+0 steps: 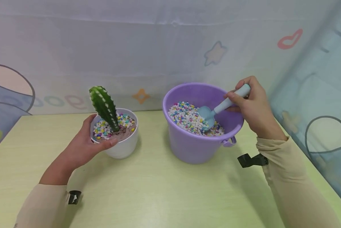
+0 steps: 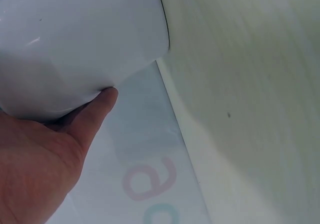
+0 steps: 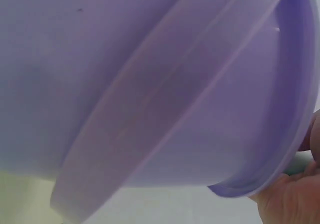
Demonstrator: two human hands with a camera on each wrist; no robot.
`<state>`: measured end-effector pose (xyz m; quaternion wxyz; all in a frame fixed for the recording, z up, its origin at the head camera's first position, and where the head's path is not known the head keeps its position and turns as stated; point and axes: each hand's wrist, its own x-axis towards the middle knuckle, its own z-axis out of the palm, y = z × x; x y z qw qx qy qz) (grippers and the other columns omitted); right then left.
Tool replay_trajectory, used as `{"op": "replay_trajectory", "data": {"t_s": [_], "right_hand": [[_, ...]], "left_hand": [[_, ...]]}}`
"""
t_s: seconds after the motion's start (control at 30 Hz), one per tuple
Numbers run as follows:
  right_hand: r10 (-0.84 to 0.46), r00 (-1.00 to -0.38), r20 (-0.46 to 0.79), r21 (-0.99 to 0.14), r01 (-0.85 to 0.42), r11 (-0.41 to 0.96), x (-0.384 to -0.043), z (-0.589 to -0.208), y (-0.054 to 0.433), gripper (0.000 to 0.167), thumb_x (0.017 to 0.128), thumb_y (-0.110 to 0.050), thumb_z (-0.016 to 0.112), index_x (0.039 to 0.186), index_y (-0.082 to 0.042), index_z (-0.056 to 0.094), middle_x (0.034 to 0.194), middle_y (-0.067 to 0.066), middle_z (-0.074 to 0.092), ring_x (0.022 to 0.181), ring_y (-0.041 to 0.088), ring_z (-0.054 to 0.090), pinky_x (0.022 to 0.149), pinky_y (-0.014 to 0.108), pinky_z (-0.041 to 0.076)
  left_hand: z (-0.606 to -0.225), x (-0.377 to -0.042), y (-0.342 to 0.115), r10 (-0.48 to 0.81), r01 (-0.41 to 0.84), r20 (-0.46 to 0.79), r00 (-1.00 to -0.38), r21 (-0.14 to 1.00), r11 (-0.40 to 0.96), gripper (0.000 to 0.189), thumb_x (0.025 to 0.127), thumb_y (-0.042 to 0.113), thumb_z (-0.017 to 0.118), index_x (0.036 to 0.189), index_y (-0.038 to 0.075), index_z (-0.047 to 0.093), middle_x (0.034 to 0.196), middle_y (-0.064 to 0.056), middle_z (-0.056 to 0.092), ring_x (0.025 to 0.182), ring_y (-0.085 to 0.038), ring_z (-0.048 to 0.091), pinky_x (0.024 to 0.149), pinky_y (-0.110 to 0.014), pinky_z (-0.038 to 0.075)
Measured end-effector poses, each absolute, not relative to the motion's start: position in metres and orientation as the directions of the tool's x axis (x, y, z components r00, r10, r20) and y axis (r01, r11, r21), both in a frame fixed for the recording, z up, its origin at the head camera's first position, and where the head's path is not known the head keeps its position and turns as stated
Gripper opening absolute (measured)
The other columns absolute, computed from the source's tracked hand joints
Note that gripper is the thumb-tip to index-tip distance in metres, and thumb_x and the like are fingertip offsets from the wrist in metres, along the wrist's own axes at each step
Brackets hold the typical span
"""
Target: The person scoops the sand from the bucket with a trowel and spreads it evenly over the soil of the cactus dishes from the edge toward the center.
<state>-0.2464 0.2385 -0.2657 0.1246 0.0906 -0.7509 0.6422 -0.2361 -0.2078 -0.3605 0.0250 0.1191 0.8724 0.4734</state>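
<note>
In the left half of the head view, the person's left hand (image 1: 80, 148) grips the side of a white pot (image 1: 123, 148), which stands on the pale counter (image 1: 156, 193) and holds a green cactus (image 1: 103, 107) among coloured pebbles and brown filling. Right of centre, the right hand's fingers clasp the handle of a light blue scoop (image 1: 222, 105), its blade resting in the multicoloured pebbles (image 1: 184, 118) inside a purple bucket (image 1: 194, 148).
</note>
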Motion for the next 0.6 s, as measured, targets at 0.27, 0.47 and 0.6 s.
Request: {"op": "replay_trajectory", "data": {"t_s": [0.27, 0.47, 0.6], "right_hand": [[0.099, -0.954, 0.283, -0.940, -0.256, 0.224, -0.250, -0.262, 0.229, 0.027, 0.099, -0.010, 0.059, 0.110, -0.001, 0.036, 0.096, 0.018, 0.061, 0.073, 0.015, 0.070, 0.066, 0.032, 0.057], [0.019, -0.964, 0.264, -0.920, -0.246, 0.305, -0.252, -0.262, 0.232, 0.027, 0.099, -0.010, 0.059, 0.109, 0.000, 0.036, 0.100, 0.023, 0.054, 0.071, 0.017, 0.071, 0.069, 0.034, 0.057], [-0.196, -0.906, 0.376, -0.902, -0.406, 0.146, -0.253, -0.267, 0.245, 0.018, 0.095, 0.005, 0.059, 0.102, 0.001, 0.042, 0.098, 0.024, 0.065, 0.088, 0.024, 0.070, 0.074, 0.035, 0.056]], "left_hand": [[-0.357, -0.235, -0.209, 0.227, 0.184, 0.067, -0.972, 0.819, 0.544, 0.103, 0.089, 0.032, 0.074, 0.155, 0.006, -0.001, 0.142, -0.025, 0.036, 0.125, -0.036, 0.040, 0.097, -0.050, 0.035], [-0.358, -0.235, -0.208, 0.233, 0.193, 0.076, -0.970, 0.822, 0.536, 0.101, 0.089, 0.032, 0.074, 0.155, 0.006, 0.002, 0.141, -0.023, 0.037, 0.125, -0.035, 0.041, 0.095, -0.043, 0.038], [-0.360, -0.235, -0.208, 0.231, 0.185, 0.068, -0.971, 0.825, 0.533, 0.102, 0.089, 0.033, 0.075, 0.155, 0.006, 0.001, 0.142, -0.023, 0.036, 0.125, -0.035, 0.041, 0.096, -0.040, 0.038]]}}
